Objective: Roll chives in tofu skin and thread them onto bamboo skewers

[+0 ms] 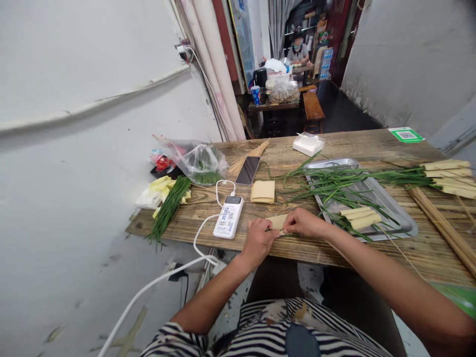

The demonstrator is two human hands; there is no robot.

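Observation:
At the table's front edge, a pale beige tofu skin sheet lies between my hands, with a little green chive showing along its near side. My left hand pinches the sheet's near left part. From the right, my right hand closes its fingers on the sheet's right end; the fingertips of both hands almost meet. Just beyond sits a stack of square tofu skin sheets. To the right, a metal tray bears loose chives and several rolled tofu skins with chives sticking out.
Left of my hands lies a white power bank with cables, near a phone and bamboo skewers. A chive bundle overhangs the left edge. More rolls and skewers lie right. A person sits far back.

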